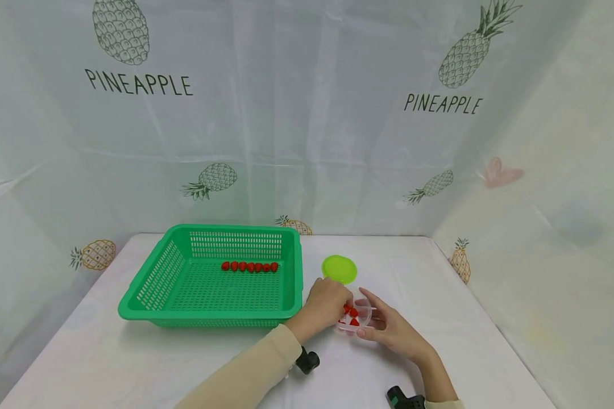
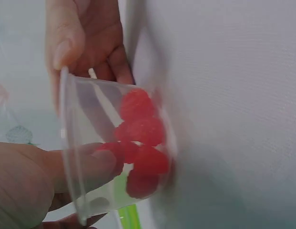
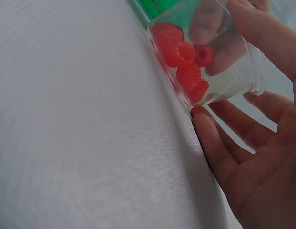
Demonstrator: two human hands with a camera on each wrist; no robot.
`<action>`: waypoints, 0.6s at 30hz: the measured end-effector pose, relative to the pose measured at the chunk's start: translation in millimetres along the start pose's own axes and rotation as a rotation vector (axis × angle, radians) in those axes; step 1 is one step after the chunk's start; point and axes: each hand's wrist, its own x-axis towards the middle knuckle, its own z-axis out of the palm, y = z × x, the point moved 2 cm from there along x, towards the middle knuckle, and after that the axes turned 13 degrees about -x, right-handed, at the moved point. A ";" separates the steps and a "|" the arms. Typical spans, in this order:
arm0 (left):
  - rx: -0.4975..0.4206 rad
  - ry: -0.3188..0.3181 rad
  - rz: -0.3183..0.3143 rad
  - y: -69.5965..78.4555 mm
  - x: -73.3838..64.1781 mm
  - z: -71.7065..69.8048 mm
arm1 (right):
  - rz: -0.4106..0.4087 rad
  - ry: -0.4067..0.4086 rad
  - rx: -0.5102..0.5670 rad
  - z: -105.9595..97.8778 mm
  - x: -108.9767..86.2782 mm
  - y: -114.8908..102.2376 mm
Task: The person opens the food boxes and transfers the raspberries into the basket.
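Note:
A clear plastic cup (image 2: 97, 95) with several red raspberries (image 2: 150, 160) at its bottom stands on the white table. My left hand (image 1: 328, 301) reaches down into the cup from above. Its thumb and a finger pinch one raspberry (image 3: 203, 56) inside, as both wrist views show through the wall. My right hand (image 1: 396, 332) holds the cup from the right, thumb at the rim and fingers curved around the far side. Left of the hands is a green plastic basket (image 1: 210, 315), where several raspberries (image 1: 251, 267) lie in a row toward the back.
A lime-green round lid (image 1: 340, 268) lies on the table (image 1: 389, 261) just behind the cup. Black wrist-worn devices (image 1: 307, 360) sit by the forearms. A curtain (image 1: 307, 113) printed with pineapples hangs behind the table and along its sides.

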 end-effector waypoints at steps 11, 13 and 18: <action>-0.141 0.005 0.023 -2.5 -7.6 -56.3 | 0.023 0.006 0.008 1.1 0.2 0.3; -0.234 -0.003 0.021 -6.8 -11.4 -77.6 | 0.031 0.007 0.004 1.3 0.4 0.9; -0.426 -0.025 0.024 -30.8 -25.3 -132.0 | 0.043 0.011 0.000 0.8 1.3 3.2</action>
